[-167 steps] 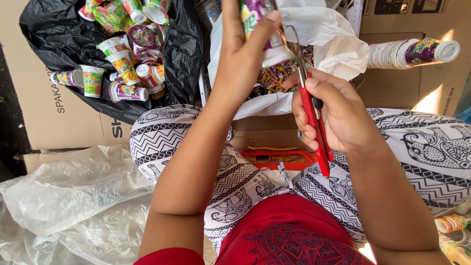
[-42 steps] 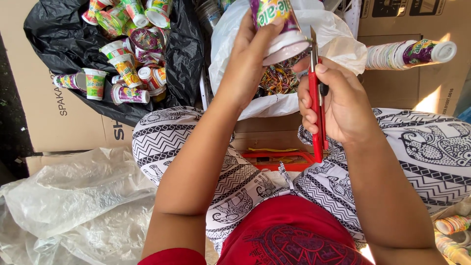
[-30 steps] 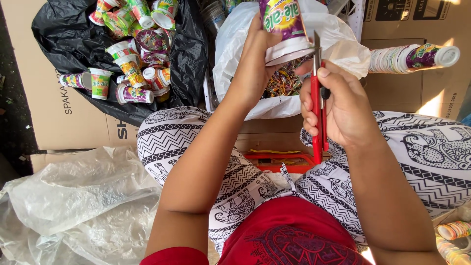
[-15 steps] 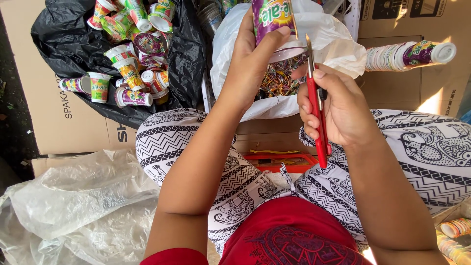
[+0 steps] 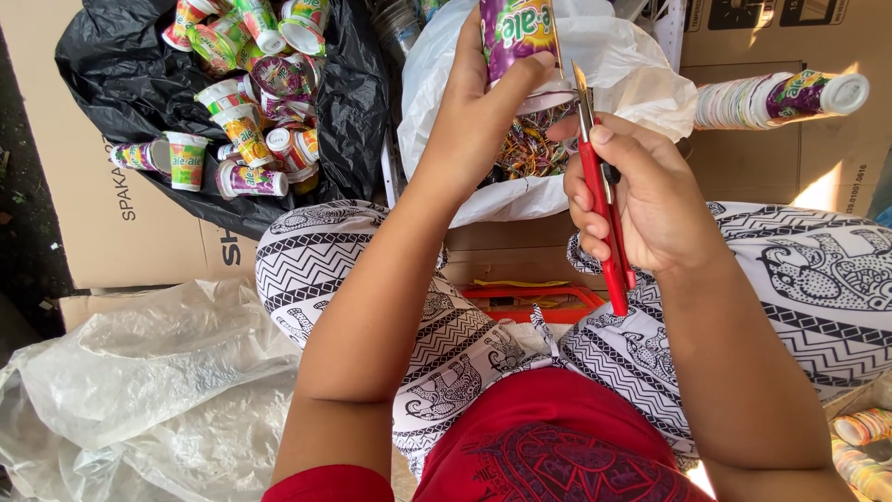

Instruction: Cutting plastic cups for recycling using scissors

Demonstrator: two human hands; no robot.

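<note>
Cup (image 5: 518, 33), a purple and green printed plastic one, sits clamped in the left hand (image 5: 483, 112) above the white bag (image 5: 632, 88); since a moment ago it has tilted slightly and the cutter (image 5: 599, 195) has risen, its thin metal blade now at the cup's rim; the cut looks under way; the right hand (image 5: 650, 200) is closed round the red handle; glossy cups (image 5: 243, 125) fill a crinkled black bag (image 5: 121, 79); nested cups (image 5: 780, 98) lie on cardboard (image 5: 93, 223).
</note>
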